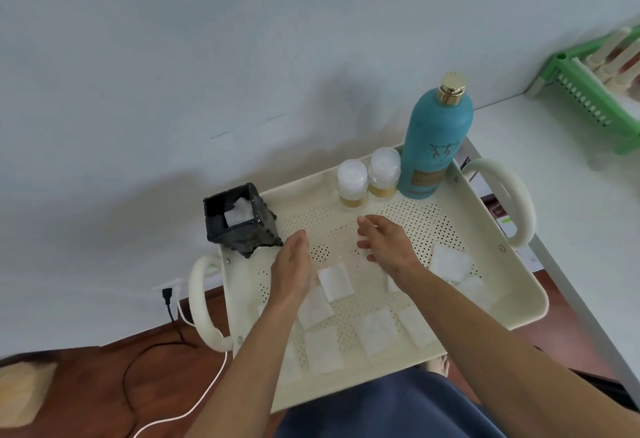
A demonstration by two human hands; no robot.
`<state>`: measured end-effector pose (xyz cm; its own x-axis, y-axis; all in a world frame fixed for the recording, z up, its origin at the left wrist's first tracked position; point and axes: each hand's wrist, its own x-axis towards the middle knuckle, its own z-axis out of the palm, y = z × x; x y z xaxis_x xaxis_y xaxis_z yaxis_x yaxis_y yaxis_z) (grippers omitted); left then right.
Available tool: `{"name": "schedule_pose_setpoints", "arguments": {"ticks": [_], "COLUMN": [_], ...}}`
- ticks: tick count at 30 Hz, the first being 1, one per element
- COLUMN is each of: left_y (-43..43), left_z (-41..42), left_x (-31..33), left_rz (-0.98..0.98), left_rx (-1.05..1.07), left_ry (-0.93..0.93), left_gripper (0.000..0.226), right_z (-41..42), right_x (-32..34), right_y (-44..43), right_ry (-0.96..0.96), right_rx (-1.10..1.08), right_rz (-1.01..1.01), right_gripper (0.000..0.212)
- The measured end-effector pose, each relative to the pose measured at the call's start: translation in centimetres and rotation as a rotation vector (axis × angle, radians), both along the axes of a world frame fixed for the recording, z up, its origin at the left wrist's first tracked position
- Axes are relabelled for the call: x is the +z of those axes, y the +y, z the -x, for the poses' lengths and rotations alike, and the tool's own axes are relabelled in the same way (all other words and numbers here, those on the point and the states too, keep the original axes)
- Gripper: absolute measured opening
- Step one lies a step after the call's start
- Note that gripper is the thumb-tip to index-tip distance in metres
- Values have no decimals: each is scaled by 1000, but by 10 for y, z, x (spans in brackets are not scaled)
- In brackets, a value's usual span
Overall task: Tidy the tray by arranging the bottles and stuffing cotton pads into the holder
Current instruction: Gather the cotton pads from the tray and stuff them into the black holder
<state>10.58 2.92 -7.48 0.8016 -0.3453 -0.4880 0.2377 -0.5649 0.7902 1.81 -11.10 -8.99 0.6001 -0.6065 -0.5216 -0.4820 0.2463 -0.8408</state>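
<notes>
A cream perforated tray (535, 302) holds a tall teal bottle (437, 146) with a gold cap at its far right corner. Two small white-capped bottles (352, 184) (383, 174) stand beside it. A black square holder (242, 226) sits at the far left corner with a white pad inside. Several square cotton pads (334, 280) lie loose across the near half of the tray. My left hand (292, 266) hovers flat over the tray near the holder and holds nothing. My right hand (386, 247) is curled at the tray's middle, with a white cotton pad showing between its fingers.
A green rack (588, 98) with tubes stands on the white table at the far right. The tray's looped handles (514, 202) stick out at both ends. Black and white cables (173, 313) trail over the wooden floor on the left. A pale wall is close behind.
</notes>
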Motion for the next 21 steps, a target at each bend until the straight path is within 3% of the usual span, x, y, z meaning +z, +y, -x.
{"name": "schedule_pose_setpoints", "arguments": {"ticks": [4, 9, 16, 21], "left_y": [37, 65, 77, 83], "left_z": [1, 4, 13, 15], "left_x": [3, 6, 13, 17], "left_rz": [-111, -347, -698, -794], "left_rx": [-150, -375, -554, -588], "left_ry": [-37, -182, -337, -371], "left_gripper": [37, 44, 50, 38], "right_z": [2, 2, 3, -1], "right_x": [1, 3, 6, 3], "right_y": [16, 40, 70, 82], "right_ry": [8, 9, 87, 186], "right_rx": [65, 167, 455, 650], "right_rz": [6, 13, 279, 454], "right_gripper": [52, 48, 36, 39]}}
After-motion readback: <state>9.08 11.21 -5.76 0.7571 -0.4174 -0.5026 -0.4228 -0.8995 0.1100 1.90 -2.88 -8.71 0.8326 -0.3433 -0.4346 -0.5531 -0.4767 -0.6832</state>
